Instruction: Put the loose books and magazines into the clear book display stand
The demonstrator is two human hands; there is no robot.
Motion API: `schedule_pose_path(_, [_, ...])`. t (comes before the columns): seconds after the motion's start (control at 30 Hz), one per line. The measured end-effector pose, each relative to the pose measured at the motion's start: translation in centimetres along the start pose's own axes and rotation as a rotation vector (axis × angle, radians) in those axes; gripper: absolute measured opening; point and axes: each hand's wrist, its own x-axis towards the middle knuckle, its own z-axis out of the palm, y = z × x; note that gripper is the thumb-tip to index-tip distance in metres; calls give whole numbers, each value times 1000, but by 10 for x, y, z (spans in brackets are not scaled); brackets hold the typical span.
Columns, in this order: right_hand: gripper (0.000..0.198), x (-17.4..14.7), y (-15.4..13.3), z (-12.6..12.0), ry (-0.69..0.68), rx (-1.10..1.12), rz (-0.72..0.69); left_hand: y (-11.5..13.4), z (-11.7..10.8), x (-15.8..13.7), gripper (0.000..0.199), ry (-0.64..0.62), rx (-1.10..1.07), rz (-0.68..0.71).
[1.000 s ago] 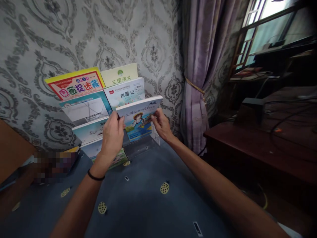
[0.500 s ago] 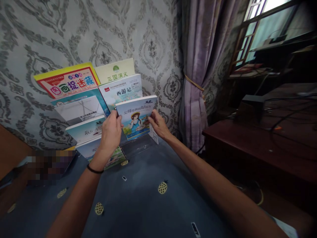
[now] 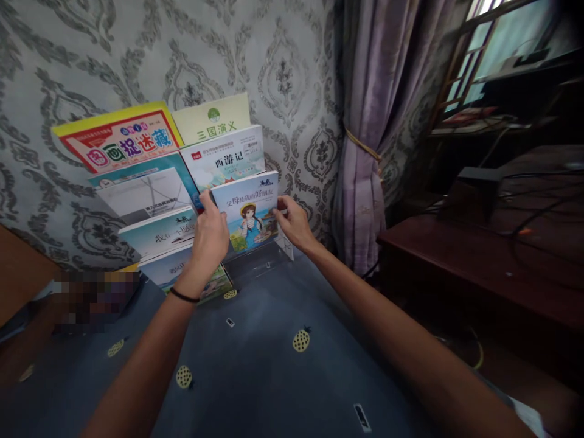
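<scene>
Between my two hands stands a book (image 3: pixel 250 213) with a girl in a yellow hat on its cover. My left hand (image 3: pixel 210 234) is closed on its left edge, and my right hand (image 3: pixel 293 222) pinches its right edge. The book is at the right column of a clear display rack (image 3: pixel 253 267), just in front of a white book (image 3: pixel 225 159). A pale green book (image 3: pixel 212 118) rises behind that one. To the left, a yellow and red book (image 3: pixel 121 137), a teal book (image 3: pixel 146 188) and two lower books stand in tiers, partly covered by my left hand.
The rack stands on a dark blue cloth (image 3: pixel 246 377) with pineapple prints, against a patterned wall (image 3: pixel 292 67). A tied purple curtain (image 3: pixel 365 134) hangs at the right. Beyond it is a dark red table (image 3: pixel 474 261) with cables. A blurred-out patch lies at the left.
The girl-cover book has moved slightly left and back toward the rack, standing straighter. Both hands keep hold of it. The view has shifted a little.
</scene>
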Motion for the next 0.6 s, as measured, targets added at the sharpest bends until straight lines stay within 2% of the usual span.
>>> schedule_pose_path(0.1, [16,0,3,0,10,-39,9,7,-3,-5,56,35,107,33])
schedule_pose_path(0.27, [14,-2,6,0,11,-63,40,5,-6,-2,47,-8,174,60])
schedule_pose_path(0.4, [15,-4,7,1,35,-76,48,5,-7,1,49,-39,295,50])
schedule_pose_path(0.6, [30,-5,11,5,68,-132,47,2,-6,0,56,-19,172,55])
